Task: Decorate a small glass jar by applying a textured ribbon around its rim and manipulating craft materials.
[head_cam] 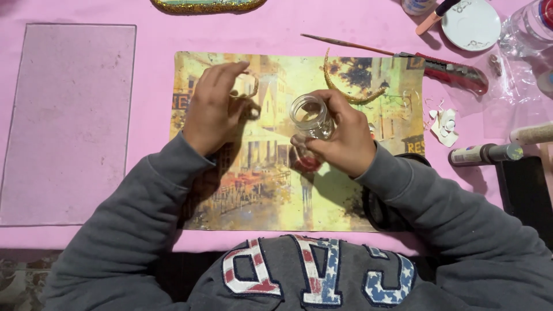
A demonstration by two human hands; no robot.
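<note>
Grey sleeves [144, 230] are framing the work. Right hand [340, 138] is gripping a small glass jar [311, 117]; left hand [214, 106], beside it, is pinching gold cord [249, 86], likely needing wrapping onto the jar.

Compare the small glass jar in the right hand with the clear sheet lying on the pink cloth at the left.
The glass jar is small, round and hollow with an open mouth; the clear sheet is large, flat and rectangular. The jar is held above the printed mat by the right hand; the sheet lies untouched on the pink cloth, left of the left hand. Both are transparent.
</note>
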